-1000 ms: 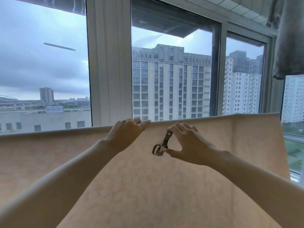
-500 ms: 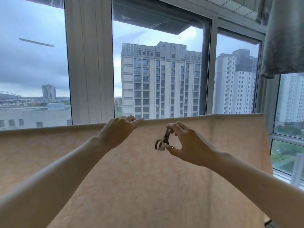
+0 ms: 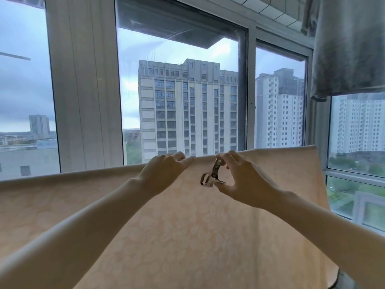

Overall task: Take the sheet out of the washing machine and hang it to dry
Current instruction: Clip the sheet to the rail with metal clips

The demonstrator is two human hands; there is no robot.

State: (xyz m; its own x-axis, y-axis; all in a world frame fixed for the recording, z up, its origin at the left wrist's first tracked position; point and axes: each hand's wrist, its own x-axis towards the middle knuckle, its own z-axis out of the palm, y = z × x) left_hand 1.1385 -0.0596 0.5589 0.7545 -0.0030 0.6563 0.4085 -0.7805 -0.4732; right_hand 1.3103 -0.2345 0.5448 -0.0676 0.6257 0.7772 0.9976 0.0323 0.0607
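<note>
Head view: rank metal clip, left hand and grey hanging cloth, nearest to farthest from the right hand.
1. metal clip, pinched by the right hand.
2. left hand, just left, on the sheet edge.
3. grey hanging cloth, upper right.

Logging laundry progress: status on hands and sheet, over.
Left hand grips sheet top edge. Right hand pinches metal clip, not yet on. Nothing blocking.

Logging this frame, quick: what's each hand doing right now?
Left hand: holds the sheet at its top edge.
Right hand: pinches a metal clip.
</note>
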